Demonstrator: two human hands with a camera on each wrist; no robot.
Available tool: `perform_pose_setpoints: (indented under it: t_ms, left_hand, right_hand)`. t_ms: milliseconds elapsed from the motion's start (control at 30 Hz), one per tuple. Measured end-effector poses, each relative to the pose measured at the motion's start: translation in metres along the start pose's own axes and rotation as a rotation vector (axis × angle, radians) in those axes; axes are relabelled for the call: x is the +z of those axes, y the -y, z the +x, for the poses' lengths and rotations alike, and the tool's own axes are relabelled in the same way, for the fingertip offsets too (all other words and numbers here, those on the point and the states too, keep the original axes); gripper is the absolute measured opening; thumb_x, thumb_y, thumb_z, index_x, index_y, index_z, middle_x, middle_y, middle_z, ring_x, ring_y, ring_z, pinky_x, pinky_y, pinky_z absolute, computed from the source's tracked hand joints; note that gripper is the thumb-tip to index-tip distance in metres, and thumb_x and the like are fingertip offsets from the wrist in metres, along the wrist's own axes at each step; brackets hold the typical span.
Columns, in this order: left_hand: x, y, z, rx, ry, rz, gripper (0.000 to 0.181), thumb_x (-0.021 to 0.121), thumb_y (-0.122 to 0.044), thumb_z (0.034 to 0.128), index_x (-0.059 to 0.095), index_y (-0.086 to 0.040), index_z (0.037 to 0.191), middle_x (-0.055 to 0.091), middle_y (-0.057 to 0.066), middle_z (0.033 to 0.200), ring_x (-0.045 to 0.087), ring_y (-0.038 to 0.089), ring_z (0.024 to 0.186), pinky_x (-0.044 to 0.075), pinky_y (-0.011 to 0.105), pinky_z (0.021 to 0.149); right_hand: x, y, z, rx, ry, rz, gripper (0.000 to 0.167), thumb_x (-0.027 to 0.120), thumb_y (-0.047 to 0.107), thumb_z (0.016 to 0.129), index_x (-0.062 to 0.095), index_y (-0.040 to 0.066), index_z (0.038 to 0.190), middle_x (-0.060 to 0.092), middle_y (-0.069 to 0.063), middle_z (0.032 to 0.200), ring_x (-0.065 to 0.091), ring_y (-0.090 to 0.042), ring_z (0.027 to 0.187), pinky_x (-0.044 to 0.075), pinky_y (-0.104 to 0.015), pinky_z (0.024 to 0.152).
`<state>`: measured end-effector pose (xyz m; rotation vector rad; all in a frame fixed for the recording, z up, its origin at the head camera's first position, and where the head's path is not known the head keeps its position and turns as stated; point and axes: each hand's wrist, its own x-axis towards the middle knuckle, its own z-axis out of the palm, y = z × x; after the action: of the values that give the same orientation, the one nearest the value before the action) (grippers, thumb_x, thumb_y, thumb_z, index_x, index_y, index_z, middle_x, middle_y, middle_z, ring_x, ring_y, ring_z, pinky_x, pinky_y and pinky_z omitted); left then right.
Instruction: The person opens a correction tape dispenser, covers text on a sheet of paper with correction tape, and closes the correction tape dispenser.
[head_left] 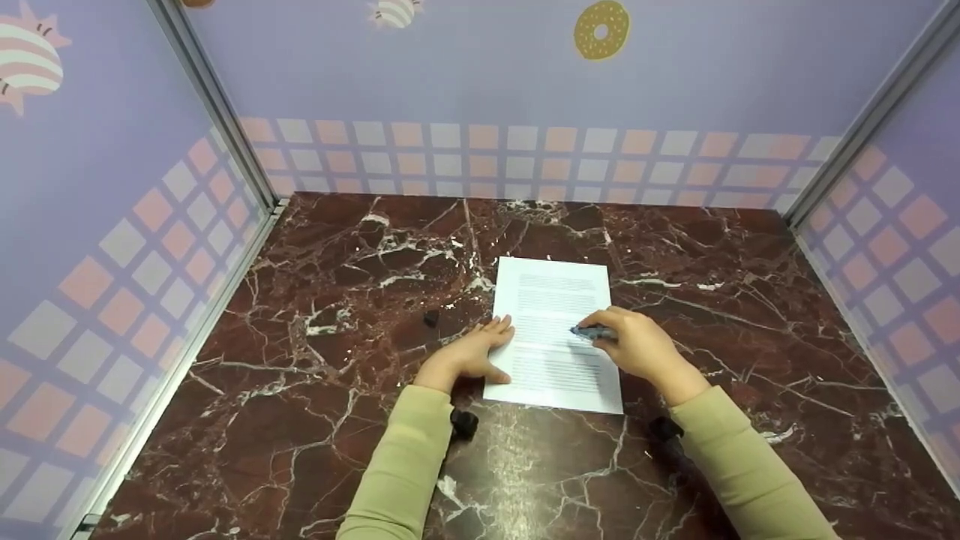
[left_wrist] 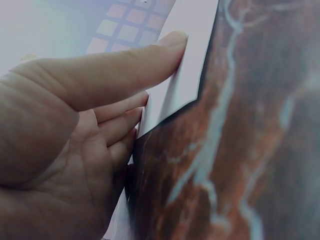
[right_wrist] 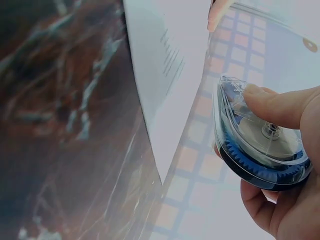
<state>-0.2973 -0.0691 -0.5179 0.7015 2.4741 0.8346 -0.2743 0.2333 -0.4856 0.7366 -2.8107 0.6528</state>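
A printed white sheet (head_left: 555, 300) lies on the dark red marbled table. My left hand (head_left: 480, 351) rests on its left edge, fingers straight and thumb spread; in the left wrist view the thumb of my left hand (left_wrist: 100, 100) presses on the sheet (left_wrist: 192, 60). My right hand (head_left: 637, 343) holds a blue, clear-cased correction-tape dispenser (head_left: 598, 332), its tip over the middle of the text. In the right wrist view the dispenser (right_wrist: 265, 145), with a blue toothed wheel inside, is gripped between thumb and fingers of my right hand (right_wrist: 285, 130), beside the sheet (right_wrist: 165, 85).
A small black piece (head_left: 431, 319) lies on the table (head_left: 337, 300) left of the sheet. Purple panels with pink and white squares (head_left: 525, 150) stand behind and at both sides. Black wrist devices (head_left: 463, 424) sit at both sleeves.
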Motion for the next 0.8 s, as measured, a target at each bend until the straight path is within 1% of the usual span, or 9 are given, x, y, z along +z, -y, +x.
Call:
perform_pose_setpoints:
  t_ms: [200,367,533,800]
  left_hand:
    - [-0.001,-0.002,0.000,-0.004,0.000,0.012,0.096,0.084,-0.020,0.0835,0.029,-0.001,0.160,0.012,0.012,0.173,0.007,0.029,0.163,0.003,0.046,0.134]
    - [0.000,-0.003,0.001,-0.011,-0.003,0.015,0.096,0.084,-0.019,0.0832,0.029,-0.001,0.160,0.012,0.012,0.173,0.008,0.030,0.163,0.003,0.046,0.134]
    - [0.000,-0.002,0.001,-0.001,-0.007,0.016,0.095,0.084,-0.019,0.0827,0.030,0.000,0.159,0.013,0.013,0.173,0.008,0.031,0.162,0.004,0.047,0.134]
    - [0.000,-0.001,-0.001,0.020,-0.004,0.016,0.095,0.084,-0.019,0.0832,0.030,0.001,0.159,0.013,0.014,0.173,0.008,0.032,0.162,0.004,0.048,0.134]
  right_hand:
    - [0.001,0.007,0.006,-0.035,-0.007,-0.001,0.031,0.080,0.004,0.085,0.076,0.018,0.112,0.076,-0.008,0.108,0.074,-0.032,0.097,0.061,-0.050,0.085]
    - [0.005,0.012,0.012,-0.087,-0.016,0.003,0.032,0.081,0.002,0.083,0.076,0.017,0.111,0.076,-0.007,0.105,0.074,-0.030,0.094,0.062,-0.049,0.083]
    - [0.009,0.020,0.017,-0.107,0.012,0.016,0.032,0.081,0.002,0.084,0.075,0.017,0.112,0.076,-0.008,0.104,0.074,-0.029,0.093,0.062,-0.048,0.083]
    - [0.015,0.030,0.024,-0.130,0.050,0.046,0.031,0.080,0.005,0.086,0.075,0.016,0.114,0.076,-0.007,0.106,0.074,-0.028,0.096,0.062,-0.048,0.086]
